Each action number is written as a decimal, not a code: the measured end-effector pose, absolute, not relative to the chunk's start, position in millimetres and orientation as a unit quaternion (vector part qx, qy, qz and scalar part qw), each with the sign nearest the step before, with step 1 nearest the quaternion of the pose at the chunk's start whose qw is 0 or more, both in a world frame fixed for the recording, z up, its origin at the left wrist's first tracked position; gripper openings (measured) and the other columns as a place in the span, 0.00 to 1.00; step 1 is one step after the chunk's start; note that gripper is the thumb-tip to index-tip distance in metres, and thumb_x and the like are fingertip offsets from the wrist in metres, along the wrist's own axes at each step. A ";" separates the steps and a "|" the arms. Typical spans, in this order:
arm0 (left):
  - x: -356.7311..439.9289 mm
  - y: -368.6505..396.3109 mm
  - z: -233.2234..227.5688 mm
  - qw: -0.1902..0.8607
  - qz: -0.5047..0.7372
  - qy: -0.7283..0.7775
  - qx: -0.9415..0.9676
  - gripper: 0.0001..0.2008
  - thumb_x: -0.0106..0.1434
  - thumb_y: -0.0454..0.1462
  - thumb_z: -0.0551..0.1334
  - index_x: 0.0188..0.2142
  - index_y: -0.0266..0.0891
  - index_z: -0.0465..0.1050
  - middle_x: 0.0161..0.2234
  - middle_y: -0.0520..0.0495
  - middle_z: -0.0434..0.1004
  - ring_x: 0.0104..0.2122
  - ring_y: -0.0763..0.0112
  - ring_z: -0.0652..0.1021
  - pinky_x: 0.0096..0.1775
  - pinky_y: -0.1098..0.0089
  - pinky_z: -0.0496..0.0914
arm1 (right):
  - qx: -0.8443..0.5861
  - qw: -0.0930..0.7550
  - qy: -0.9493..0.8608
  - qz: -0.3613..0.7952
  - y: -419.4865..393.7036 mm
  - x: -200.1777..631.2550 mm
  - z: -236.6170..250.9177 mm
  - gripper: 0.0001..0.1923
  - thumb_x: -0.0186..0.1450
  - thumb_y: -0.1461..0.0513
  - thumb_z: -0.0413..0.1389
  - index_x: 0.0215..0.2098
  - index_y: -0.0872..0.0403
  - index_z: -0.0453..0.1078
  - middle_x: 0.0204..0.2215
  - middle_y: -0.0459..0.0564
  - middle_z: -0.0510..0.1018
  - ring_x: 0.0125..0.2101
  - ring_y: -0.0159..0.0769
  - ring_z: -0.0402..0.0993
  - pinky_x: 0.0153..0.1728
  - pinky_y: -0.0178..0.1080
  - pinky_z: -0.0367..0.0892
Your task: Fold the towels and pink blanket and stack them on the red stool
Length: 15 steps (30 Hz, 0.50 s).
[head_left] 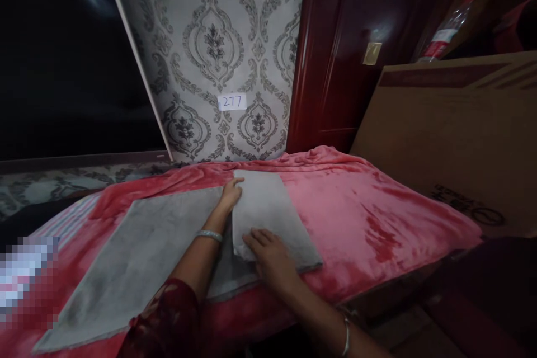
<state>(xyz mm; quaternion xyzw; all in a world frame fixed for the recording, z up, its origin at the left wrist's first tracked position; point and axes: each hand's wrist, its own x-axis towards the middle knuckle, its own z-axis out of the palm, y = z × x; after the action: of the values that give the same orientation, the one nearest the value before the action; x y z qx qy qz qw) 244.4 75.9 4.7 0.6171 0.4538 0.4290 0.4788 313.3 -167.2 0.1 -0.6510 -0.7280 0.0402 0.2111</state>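
Observation:
A large grey cloth (159,240), perhaps a pillowcase, is spread over a pink blanket. Its right end is folded over to the left, forming a paler flap (268,201) on top. At the far left corner of this flap, my left hand (232,194) is closed on the edge, one finger lying over the top. Part of its grip is hidden. My right hand (271,254) rests on the near part of the flap, fingers stretched out and lying flat. The flap's near left corner looks slightly rumpled beside those fingertips.
The pink blanket (352,218) covers the surface, bunched along the wall. A dark screen (75,61) stands at the left. On the right is a large cardboard box (453,140) with a plastic bottle (447,33) on it. A paper label (232,102) marked 277 hangs on the wall.

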 end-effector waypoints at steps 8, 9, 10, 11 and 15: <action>224.3 83.2 -22.9 0.486 0.421 0.477 0.599 0.26 0.50 0.32 0.62 0.51 0.34 0.76 0.39 0.44 0.80 0.31 0.70 0.77 0.34 0.73 0.70 | -0.628 0.190 -0.754 0.040 -166.4 300.6 -27.0 0.27 0.64 0.70 0.53 0.61 0.49 0.70 0.63 0.54 0.70 0.59 0.44 0.65 0.58 0.48 0.63; 226.4 85.1 -22.5 0.483 0.424 0.478 0.599 0.26 0.50 0.31 0.62 0.51 0.34 0.76 0.40 0.44 0.80 0.32 0.70 0.77 0.35 0.73 0.70 | -0.629 0.189 -0.753 0.042 -166.4 301.4 -26.8 0.27 0.64 0.70 0.53 0.61 0.49 0.70 0.63 0.54 0.70 0.59 0.44 0.65 0.57 0.48 0.63; 228.1 86.7 -22.0 0.478 0.426 0.479 0.600 0.26 0.50 0.31 0.62 0.51 0.35 0.76 0.40 0.44 0.80 0.32 0.71 0.77 0.35 0.73 0.71 | -0.631 0.189 -0.751 0.043 -166.3 302.0 -26.3 0.27 0.65 0.70 0.53 0.60 0.49 0.71 0.63 0.53 0.70 0.59 0.44 0.65 0.57 0.48 0.64; 229.2 88.1 -21.6 0.473 0.426 0.482 0.602 0.26 0.50 0.30 0.62 0.50 0.35 0.76 0.40 0.45 0.80 0.32 0.71 0.77 0.35 0.73 0.70 | -0.631 0.189 -0.751 0.045 -166.2 302.6 -25.8 0.27 0.65 0.71 0.52 0.60 0.49 0.71 0.62 0.53 0.70 0.59 0.44 0.65 0.56 0.48 0.64; 228.1 90.0 -22.1 0.436 0.425 0.502 0.614 0.25 0.48 0.28 0.59 0.48 0.35 0.76 0.35 0.47 0.78 0.31 0.69 0.76 0.34 0.72 0.70 | -0.626 0.208 -0.750 0.041 -166.8 304.6 -27.0 0.28 0.65 0.72 0.50 0.61 0.48 0.71 0.61 0.50 0.73 0.60 0.42 0.65 0.58 0.46 0.63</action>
<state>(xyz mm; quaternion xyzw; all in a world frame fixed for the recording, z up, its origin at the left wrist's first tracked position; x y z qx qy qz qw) 228.1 90.0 -22.1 0.6144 0.5019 0.4248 0.4360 304.6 -166.8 -27.0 -0.6260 -0.7503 0.0409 0.2085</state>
